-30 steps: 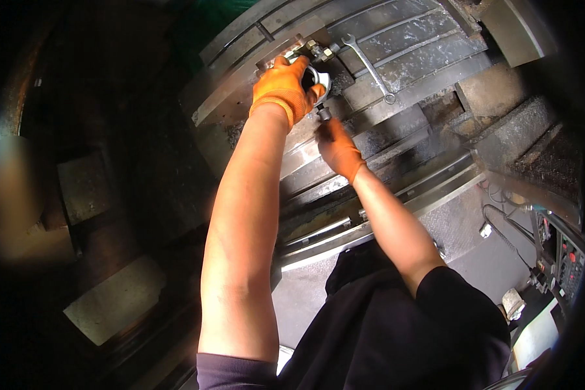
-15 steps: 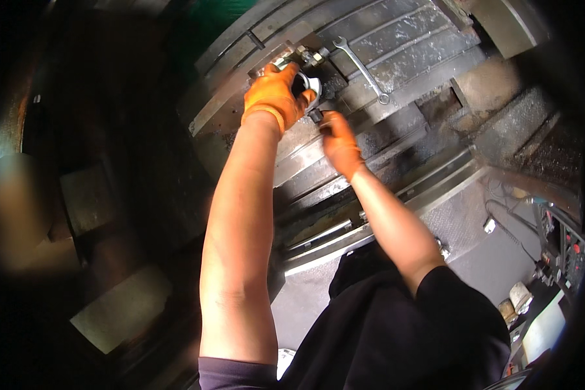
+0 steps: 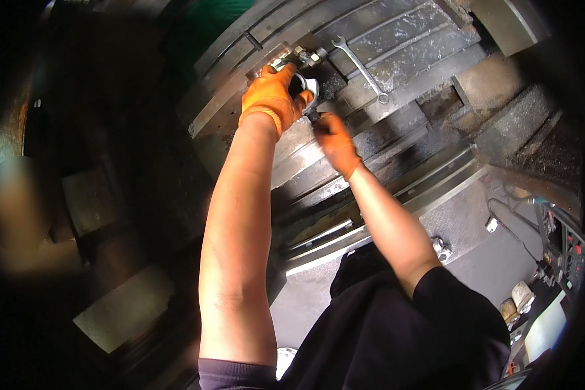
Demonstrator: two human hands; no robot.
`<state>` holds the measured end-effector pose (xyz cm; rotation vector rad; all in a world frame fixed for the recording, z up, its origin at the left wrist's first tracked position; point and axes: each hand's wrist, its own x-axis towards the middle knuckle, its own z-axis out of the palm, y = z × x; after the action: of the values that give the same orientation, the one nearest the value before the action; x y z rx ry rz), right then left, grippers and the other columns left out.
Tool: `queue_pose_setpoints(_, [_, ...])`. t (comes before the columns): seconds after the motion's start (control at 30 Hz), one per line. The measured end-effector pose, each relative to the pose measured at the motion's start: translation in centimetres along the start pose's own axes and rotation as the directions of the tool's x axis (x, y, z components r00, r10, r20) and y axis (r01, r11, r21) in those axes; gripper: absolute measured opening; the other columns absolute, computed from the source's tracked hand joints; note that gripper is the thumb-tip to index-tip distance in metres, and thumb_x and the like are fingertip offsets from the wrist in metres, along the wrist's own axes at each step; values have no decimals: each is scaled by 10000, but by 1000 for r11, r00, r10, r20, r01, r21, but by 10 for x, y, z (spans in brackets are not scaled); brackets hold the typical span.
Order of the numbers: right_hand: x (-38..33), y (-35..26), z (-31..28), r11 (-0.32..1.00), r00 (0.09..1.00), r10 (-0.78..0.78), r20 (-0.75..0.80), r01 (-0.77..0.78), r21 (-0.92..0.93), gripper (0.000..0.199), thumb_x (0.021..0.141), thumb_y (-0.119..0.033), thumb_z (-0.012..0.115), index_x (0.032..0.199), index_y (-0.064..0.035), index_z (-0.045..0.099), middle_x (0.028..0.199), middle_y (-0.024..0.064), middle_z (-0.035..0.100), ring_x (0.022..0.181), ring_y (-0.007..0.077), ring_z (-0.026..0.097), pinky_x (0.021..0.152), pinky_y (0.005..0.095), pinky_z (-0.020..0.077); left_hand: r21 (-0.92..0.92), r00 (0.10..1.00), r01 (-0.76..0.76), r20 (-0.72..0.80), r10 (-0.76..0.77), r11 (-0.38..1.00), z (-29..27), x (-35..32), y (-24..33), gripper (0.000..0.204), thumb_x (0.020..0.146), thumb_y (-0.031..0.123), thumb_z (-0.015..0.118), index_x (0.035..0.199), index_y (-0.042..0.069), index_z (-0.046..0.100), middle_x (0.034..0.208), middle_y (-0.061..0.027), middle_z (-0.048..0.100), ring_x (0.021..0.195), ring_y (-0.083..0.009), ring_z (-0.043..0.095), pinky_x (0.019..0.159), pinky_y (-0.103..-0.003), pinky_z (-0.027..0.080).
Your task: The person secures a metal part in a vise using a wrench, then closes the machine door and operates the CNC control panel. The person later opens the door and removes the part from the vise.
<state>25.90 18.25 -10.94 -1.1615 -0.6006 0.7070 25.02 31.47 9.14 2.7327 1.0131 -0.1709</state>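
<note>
Both my hands wear orange gloves and work at a micrometer (image 3: 314, 87) with a pale, curved frame. My left hand (image 3: 270, 99) is wrapped round that frame and presses it near a metal block (image 3: 242, 107). At the micrometer's dark lower end, the fingers of my right hand (image 3: 338, 145) are closed; this hand is slightly blurred. What sits between the micrometer's jaws is hidden by my left hand. Just beyond the hands are brass-coloured nuts and a clamp bolt (image 3: 310, 58).
A combination wrench (image 3: 363, 70) lies on the slotted machine table (image 3: 406, 55), right of the hands. A ridged metal edge (image 3: 396, 200) runs along the near side. At lower right is a control panel (image 3: 575, 250) with a coiled cable (image 3: 515, 227).
My right hand has shifted slightly left and its wrist has turned a little at the micrometer's dark end. The left hand keeps its grip, moved only a touch left.
</note>
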Motion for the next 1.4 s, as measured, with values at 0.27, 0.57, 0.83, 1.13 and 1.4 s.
queue_pose_setpoints(0.27, [9, -70, 13, 888, 937, 300, -179, -343, -306, 338, 913, -340, 601, 899, -2, 586, 790, 112, 624, 720, 262, 578, 696, 388, 482, 6, 1000, 18, 4, -18, 1000, 2, 1, -1, 586, 793, 355, 762, 1327, 202, 577, 1296, -155, 544, 1147, -353, 590, 973, -416, 487])
queue_pose_setpoints(0.57, [25, -78, 5, 772, 950, 290, -117, -304, -558, 440, 960, -442, 479, 958, -25, 619, 911, 265, 652, 913, 473, 611, 802, 507, 495, -13, 999, 9, 39, -9, 1000, 1, 1, 1, 606, 809, 342, 749, 1364, 221, 537, 1283, -158, 544, 1144, -366, 584, 970, -443, 481])
queue_pose_setpoints(0.83, [17, 30, -58, 923, 949, -113, 295, 210, -322, 295, 988, -300, 515, 1121, -57, 614, 1112, 117, 660, 955, 192, 639, 814, 342, 527, 53, 995, 13, 101, -19, 998, -9, 8, 13, 600, 818, 361, 702, 1373, 204, 536, 1255, -206, 553, 1111, -389, 600, 960, -430, 491])
queue_pose_setpoints(1.13, [59, 23, -181, 607, 509, 794, -331, -689, 396, 511, 877, -438, 688, 1231, -85, 579, 1193, 102, 635, 1105, 261, 606, 970, 399, 462, 78, 984, 131, 114, -140, 988, -10, 10, 13, 648, 767, 337, 791, 1366, 234, 566, 1267, -142, 552, 1152, -346, 578, 999, -422, 468])
queue_pose_setpoints(1.4, [68, -25, -218, 709, 812, 584, -17, -499, 499, 278, 950, -249, 572, 1153, -61, 555, 1085, 165, 636, 1003, 299, 649, 893, 429, 531, 17, 986, 151, 69, -152, 988, -13, 3, 15, 632, 764, 332, 793, 1353, 251, 578, 1248, -135, 567, 1155, -330, 581, 995, -409, 469])
